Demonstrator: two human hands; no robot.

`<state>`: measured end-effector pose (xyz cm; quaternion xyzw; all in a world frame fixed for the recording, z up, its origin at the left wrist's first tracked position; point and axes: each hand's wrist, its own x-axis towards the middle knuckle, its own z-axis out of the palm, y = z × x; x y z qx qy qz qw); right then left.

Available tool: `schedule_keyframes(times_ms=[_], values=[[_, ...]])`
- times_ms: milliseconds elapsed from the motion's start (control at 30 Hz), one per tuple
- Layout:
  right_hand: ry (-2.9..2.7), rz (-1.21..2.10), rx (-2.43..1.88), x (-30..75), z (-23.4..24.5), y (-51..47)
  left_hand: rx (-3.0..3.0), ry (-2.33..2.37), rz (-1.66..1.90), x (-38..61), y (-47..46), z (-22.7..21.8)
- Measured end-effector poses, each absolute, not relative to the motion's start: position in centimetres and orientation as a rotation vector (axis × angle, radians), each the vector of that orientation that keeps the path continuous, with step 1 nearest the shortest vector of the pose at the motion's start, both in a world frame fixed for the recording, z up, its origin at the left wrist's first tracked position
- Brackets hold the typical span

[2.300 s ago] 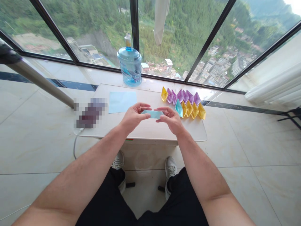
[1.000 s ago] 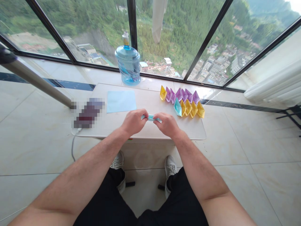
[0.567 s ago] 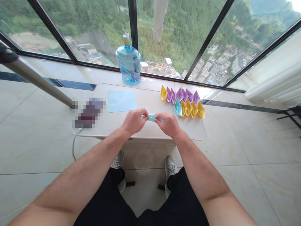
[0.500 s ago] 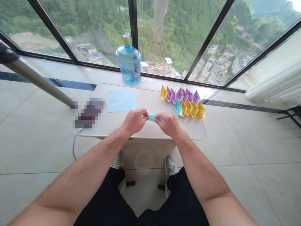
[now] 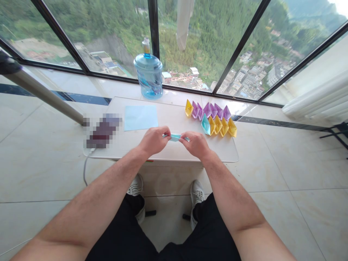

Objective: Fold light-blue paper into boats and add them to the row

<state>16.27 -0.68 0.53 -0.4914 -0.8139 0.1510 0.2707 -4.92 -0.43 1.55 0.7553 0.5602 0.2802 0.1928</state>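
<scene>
Between my hands is a light blue folded paper (image 5: 175, 137), long and narrow, with a slit-like opening along its top. My left hand (image 5: 157, 139) pinches its left end between thumb and fingers. The right end is pinched the same way by my right hand (image 5: 194, 143). Both ends of the paper are partly hidden by my fingers. A flat light blue sheet (image 5: 140, 118) lies on the table beyond my left hand. To the right, past my right hand, a teal paper boat (image 5: 206, 125) stands beside several yellow paper boats (image 5: 224, 127).
Behind those is a row of several purple paper boats (image 5: 207, 109) with one yellow boat (image 5: 188, 108). A blue water jug (image 5: 149, 78) stands by the window. At the white table's (image 5: 130, 146) left lies a pixelated object (image 5: 103, 131) with a cable (image 5: 85, 170).
The top of the folded paper looks slightly wider open between my fingers. Both hands keep their grip and have barely moved.
</scene>
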Motion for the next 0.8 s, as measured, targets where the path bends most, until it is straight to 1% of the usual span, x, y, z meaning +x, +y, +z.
schedule_keyframes(times_ms=[200, 533, 800], values=[[-2.12, 0.415, -1.369, 16.0, 0.26, -0.84, 2.068, 1.519, 0.845, -4.77, -0.54, 1.59], [-2.099, 0.575, -1.222, 16.46, 0.19, -0.55, 1.925, 1.459, 0.911, -5.07, -0.31, 1.39], [-2.061, 0.551, -1.237, 16.26, 0.14, -0.62, 1.912, 1.487, 0.928, -4.74, -0.56, 1.36]])
